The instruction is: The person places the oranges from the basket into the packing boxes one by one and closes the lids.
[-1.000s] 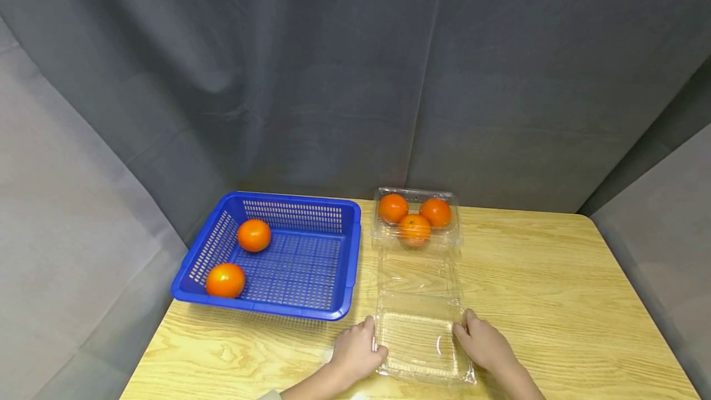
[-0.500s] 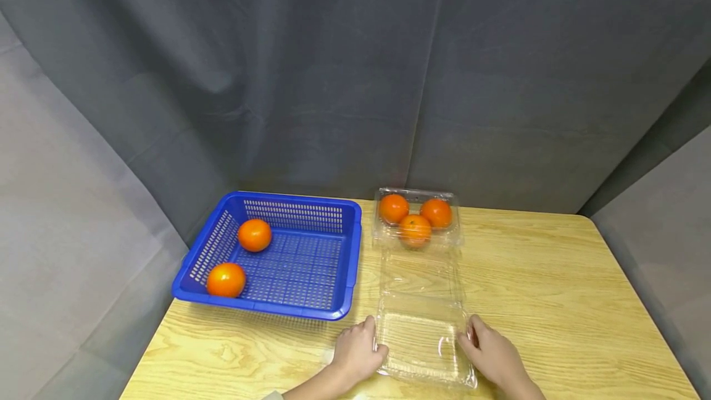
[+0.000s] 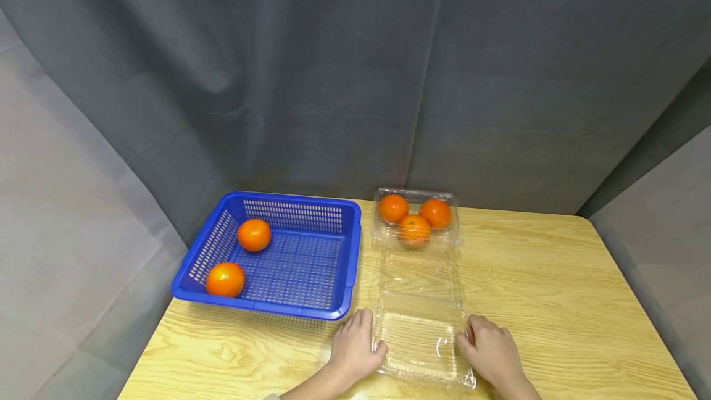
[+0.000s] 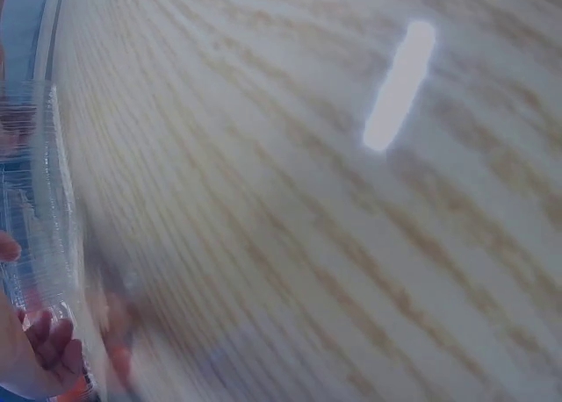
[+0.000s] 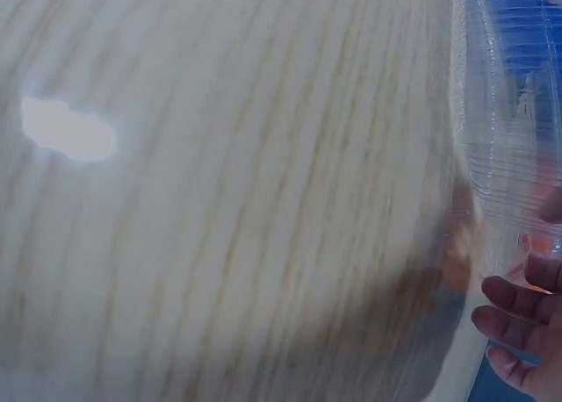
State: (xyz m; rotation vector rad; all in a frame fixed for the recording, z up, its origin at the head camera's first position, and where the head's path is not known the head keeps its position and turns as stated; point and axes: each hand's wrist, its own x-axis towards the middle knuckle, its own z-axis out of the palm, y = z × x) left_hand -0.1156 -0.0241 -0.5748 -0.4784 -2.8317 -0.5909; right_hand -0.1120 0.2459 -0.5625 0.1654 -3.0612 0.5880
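A clear plastic clamshell container (image 3: 418, 343) lies unfolded on the table, its other half stretching away behind the near half. At its left edge is my left hand (image 3: 354, 344), thumb over the rim and fingers along the outside. My right hand (image 3: 491, 350) pinches the right edge, the thumb inside and the index finger outside. Both wrist views catch the container only at the frame's side, with the left hand's fingers (image 4: 54, 340) and the right hand's fingers (image 5: 514, 310) loosely bent beside it. No fruit lies in this container.
Behind it stands a second clear container (image 3: 418, 193) with three oranges (image 3: 414, 231) inside. To the left, a blue plastic basket (image 3: 350, 276) holds two oranges (image 3: 225, 279). The wooden table (image 3: 555, 301) ends at a grey curtain (image 3: 333, 79).
My right hand has shifted slightly right, and its fingers have spread a little. The fingers of my left hand have moved slightly forward along the edge. The container is nearly still.
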